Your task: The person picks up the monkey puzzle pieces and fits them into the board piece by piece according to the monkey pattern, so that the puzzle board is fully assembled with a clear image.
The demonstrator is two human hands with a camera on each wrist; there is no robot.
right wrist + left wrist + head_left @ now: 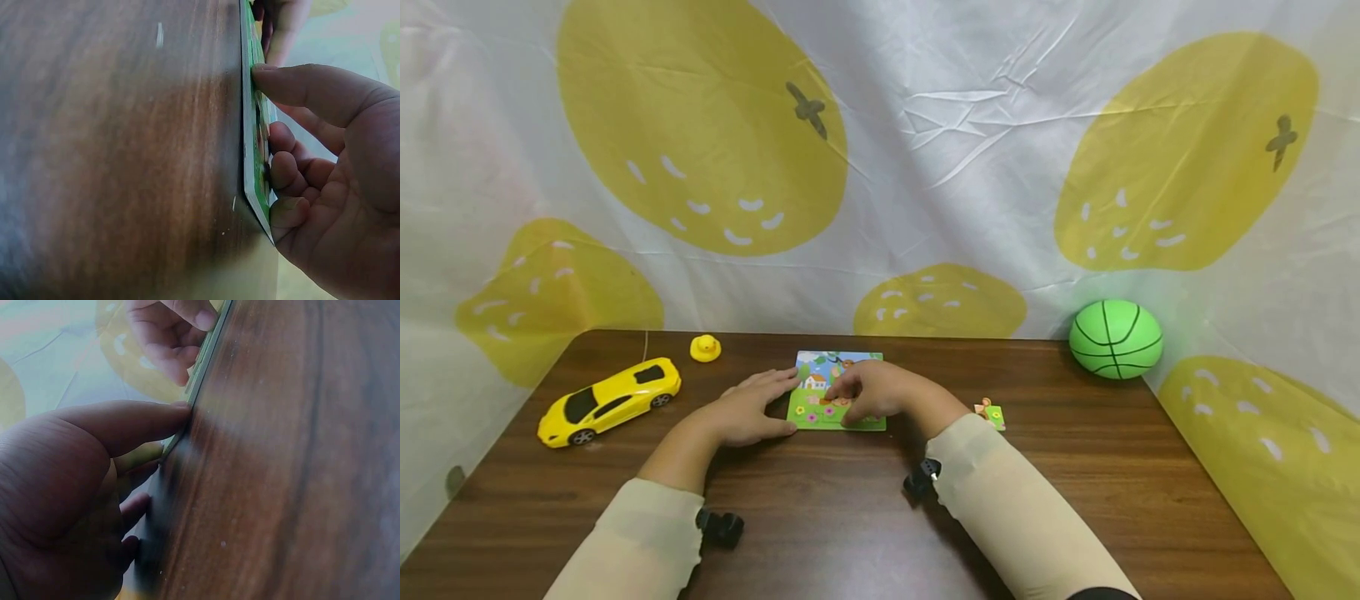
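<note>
A colorful puzzle board (802,414), with a house and flowers on a green and blue scene, lies flat on the table. My left hand (750,410) is at its left side, thumb at the near left corner and fingers along the left edge; the left wrist view shows the thumb (147,422) fairly straight against the rim. Over the board's right half, my right hand (880,392) has its fingers bent and pinches a puzzle piece (263,112) low against the surface. My palm and fingers cover part of the picture.
A loose puzzle piece (990,413) lies right of the right forearm. At the left are a yellow toy car (610,402) and a yellow rubber duck (705,348). A green ball (1116,339) sits at the back right, near the fruit-printed cloth (955,192) behind the table.
</note>
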